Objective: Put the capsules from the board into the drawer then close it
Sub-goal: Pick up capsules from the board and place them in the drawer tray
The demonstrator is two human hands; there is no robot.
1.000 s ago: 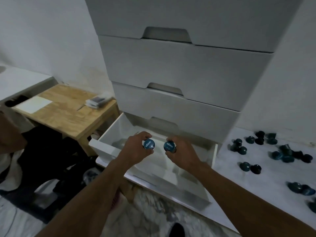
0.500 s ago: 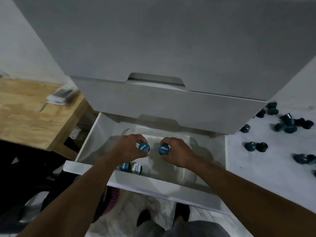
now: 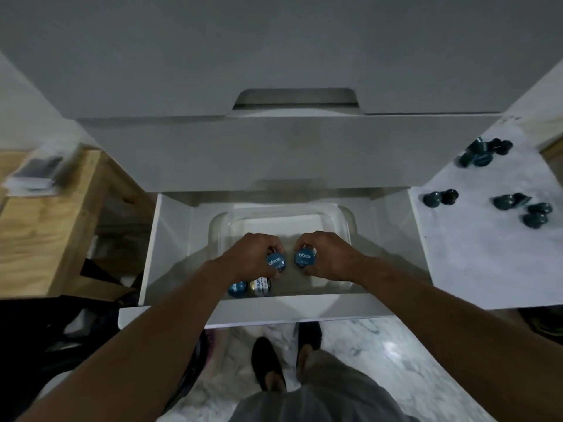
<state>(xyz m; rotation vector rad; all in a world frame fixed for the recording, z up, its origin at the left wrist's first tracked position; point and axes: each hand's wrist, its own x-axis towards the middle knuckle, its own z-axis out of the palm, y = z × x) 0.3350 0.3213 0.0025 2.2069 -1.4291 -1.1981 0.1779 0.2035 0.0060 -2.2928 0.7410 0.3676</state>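
Note:
The white bottom drawer (image 3: 170,239) stands pulled out, with a clear plastic tray (image 3: 341,214) inside it. Over the tray my left hand (image 3: 249,254) grips a blue-lidded capsule (image 3: 274,262), and my right hand (image 3: 332,257) grips another capsule (image 3: 304,259) right beside it. Two capsules (image 3: 249,288) lie in the drawer's front left part, below my left hand. Several dark capsules (image 3: 518,205) remain scattered on the white marbled board (image 3: 475,269) to the right of the drawer.
The cabinet's closed upper drawers (image 3: 274,147) overhang the open one. A wooden table (image 3: 45,223) with a small stack of cards stands to the left. My feet (image 3: 274,360) are on the marble floor just before the drawer front. Dark clutter lies at lower left.
My head has moved closer and tilted down over the drawer. Both hands, each still holding a capsule, have sunk lower into the drawer over the tray.

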